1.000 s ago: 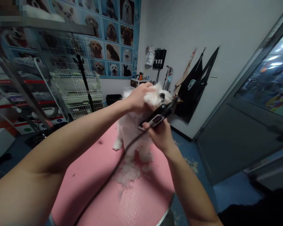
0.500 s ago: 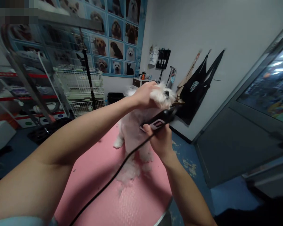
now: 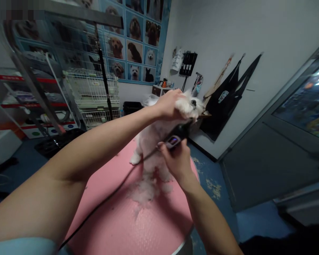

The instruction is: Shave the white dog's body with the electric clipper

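Note:
A small white dog (image 3: 155,132) sits on a round pink table (image 3: 106,219), its head tipped up and to the right. My left hand (image 3: 170,104) is closed around the side and back of its head, below the ear. In my right hand (image 3: 177,157) is a black-and-grey hair clipper (image 3: 174,140), its lit panel facing me and its head close under the dog's chin. Whether the blade touches the coat is hard to tell. The clipper's black cord (image 3: 103,202) runs down across the table. Loose white fur (image 3: 145,191) lies in front of the dog's paws.
A metal grooming arm (image 3: 82,16) with a black strap (image 3: 104,78) stands at the left. Behind are white wire cages (image 3: 93,95) and a black bin (image 3: 132,108). Black aprons (image 3: 223,102) hang on the right wall beside a grey door (image 3: 257,170). Fur clumps (image 3: 214,187) lie on the floor.
The clipper has turned and moved in under the dog's chin; its panel now glows blue. The cord has swung lower and left. My left hand stays on the dog's head.

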{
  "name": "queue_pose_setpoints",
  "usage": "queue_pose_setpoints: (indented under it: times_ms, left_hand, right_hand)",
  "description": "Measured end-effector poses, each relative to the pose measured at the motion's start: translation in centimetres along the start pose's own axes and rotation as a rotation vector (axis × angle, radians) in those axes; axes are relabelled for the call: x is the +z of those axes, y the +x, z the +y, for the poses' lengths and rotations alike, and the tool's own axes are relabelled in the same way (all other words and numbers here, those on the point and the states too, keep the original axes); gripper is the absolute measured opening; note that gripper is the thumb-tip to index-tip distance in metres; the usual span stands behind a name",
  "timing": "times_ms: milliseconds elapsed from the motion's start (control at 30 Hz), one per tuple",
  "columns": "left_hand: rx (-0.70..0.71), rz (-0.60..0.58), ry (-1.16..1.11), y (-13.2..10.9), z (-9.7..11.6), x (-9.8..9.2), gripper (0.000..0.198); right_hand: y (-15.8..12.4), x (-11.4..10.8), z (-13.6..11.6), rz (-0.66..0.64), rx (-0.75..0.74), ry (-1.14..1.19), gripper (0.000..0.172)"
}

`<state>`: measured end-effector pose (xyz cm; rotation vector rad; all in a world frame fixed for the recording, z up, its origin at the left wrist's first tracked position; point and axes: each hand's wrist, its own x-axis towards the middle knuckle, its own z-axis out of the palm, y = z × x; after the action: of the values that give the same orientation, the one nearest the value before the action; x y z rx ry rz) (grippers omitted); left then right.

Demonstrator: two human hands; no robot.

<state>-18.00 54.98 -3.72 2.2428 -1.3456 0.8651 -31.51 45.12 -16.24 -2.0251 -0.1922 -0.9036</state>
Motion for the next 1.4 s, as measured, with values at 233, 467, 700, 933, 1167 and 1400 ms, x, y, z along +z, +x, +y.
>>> queue_pose_setpoints:
  times_ms: [233,467,700,933,1167,1400]
  left_hand:
    - [0.088,0.038,-0.008,-0.7,0.2,-0.3,0.037]
    - [0.173,0.098,-0.116,-2.0,-1.0,-0.6,0.038]
    - [0.178,0.144,-0.156,-2.3,-1.2,-0.9,0.037]
    - [0.144,0.149,-0.144,-2.1,-1.7,-0.5,0.041]
    - [0.161,0.151,-0.131,-1.7,-1.5,-0.3,0.037]
    - [0.143,0.176,-0.150,-1.7,-1.6,-0.8,0.049]
  right_hand:
    - [-1.0,0.1,1.8,-0.149,-0.025,0.175,0.041]
    - [-0.9,-4.2,3.3,0.242,-0.186,0.449,0.042]
    - [5.5,-4.3,1.1,-0.001,-0.267,0.265,0.025]
    - [3.9,-4.2,0.4,0.010,-0.171,0.181,0.025]
    - [5.1,-2.7,-0.6,0.145,-0.127,-0.010,0.039]
    - [1.5,-1.6,0.9,-0.072,0.036,-0.059,0.039]
